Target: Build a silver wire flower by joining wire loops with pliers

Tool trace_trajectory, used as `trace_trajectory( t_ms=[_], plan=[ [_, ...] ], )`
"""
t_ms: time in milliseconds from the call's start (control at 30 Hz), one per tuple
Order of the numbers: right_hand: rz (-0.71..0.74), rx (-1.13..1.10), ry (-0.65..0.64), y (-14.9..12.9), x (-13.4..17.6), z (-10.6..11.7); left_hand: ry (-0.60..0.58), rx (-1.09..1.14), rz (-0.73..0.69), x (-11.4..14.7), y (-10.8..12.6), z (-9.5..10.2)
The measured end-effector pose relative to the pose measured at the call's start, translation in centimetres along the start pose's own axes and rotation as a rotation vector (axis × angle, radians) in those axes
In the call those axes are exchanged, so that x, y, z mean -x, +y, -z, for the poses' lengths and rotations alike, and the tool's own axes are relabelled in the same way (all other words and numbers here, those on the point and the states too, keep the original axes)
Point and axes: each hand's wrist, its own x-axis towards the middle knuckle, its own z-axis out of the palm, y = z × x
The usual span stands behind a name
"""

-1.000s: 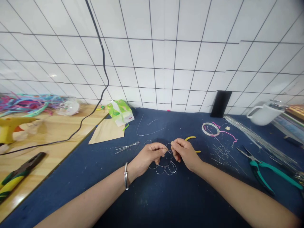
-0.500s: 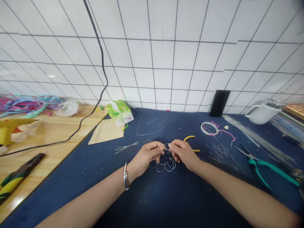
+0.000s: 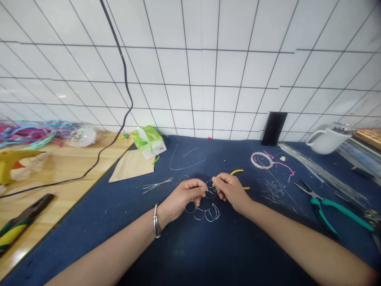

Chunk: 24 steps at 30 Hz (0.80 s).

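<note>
My left hand (image 3: 187,194) pinches a chain of thin silver wire loops (image 3: 205,210), with thumb and forefinger closed at its upper part. Several rounded loops hang below the fingers, just over the dark blue mat. A few tiny pinkish spots show along the wire. Close by on the right, my right hand (image 3: 229,190) has its thumb and forefinger pressed together at a thin wire curving between the two hands. Its fingertips hide the wire's end. Behind the right hand, yellow-handled pliers (image 3: 237,171) are partly covered.
Straight wire pieces (image 3: 157,185) lie left of my hands, near a beige paper sheet (image 3: 133,165) and a green packet (image 3: 149,140). To the right are wire scraps (image 3: 275,190), a wire spool (image 3: 262,160), teal-handled pliers (image 3: 342,210), a wire bundle (image 3: 324,171) and a white mug (image 3: 326,140).
My right fingertips have drawn a little away from the left ones, widening the gap between them. The hanging wire loops have dropped slightly and show more fully.
</note>
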Motion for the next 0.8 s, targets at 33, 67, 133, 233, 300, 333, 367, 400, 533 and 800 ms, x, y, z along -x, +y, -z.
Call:
trace_trajectory(
  t_ms=[33,67,133,233,300,333,367,400,533,800],
  plan=[
    [-0.002,-0.007,-0.007,-0.01,0.01,-0.02,0.003,-0.001,0.002,-0.01,-0.01,0.0],
    [-0.004,-0.013,-0.013,-0.02,0.03,-0.04,0.006,-0.001,0.003,-0.02,-0.03,0.0],
    [-0.007,-0.022,-0.028,-0.1,0.09,-0.03,0.012,0.005,0.003,-0.05,-0.06,0.0],
    [-0.011,-0.009,-0.062,-0.35,0.12,0.15,0.026,0.018,0.0,-0.11,-0.12,0.03],
    [-0.004,0.027,-0.082,-0.56,0.09,0.33,0.027,0.022,-0.001,-0.16,-0.17,0.09],
    [0.005,0.051,-0.089,-0.66,0.08,0.42,0.023,0.023,0.0,-0.18,-0.18,0.12],
    [0.015,0.074,-0.094,-0.76,0.06,0.49,0.019,0.025,0.001,-0.19,-0.19,0.16],
    [0.026,0.092,-0.1,-0.84,0.05,0.53,0.015,0.027,0.004,-0.19,-0.19,0.19],
    [0.064,0.123,-0.126,-0.95,0.06,0.47,0.018,0.026,0.005,-0.17,-0.15,0.27],
    [0.103,0.087,-0.127,-0.47,0.16,0.02,0.053,0.029,-0.003,-0.25,-0.28,0.22]
  ],
)
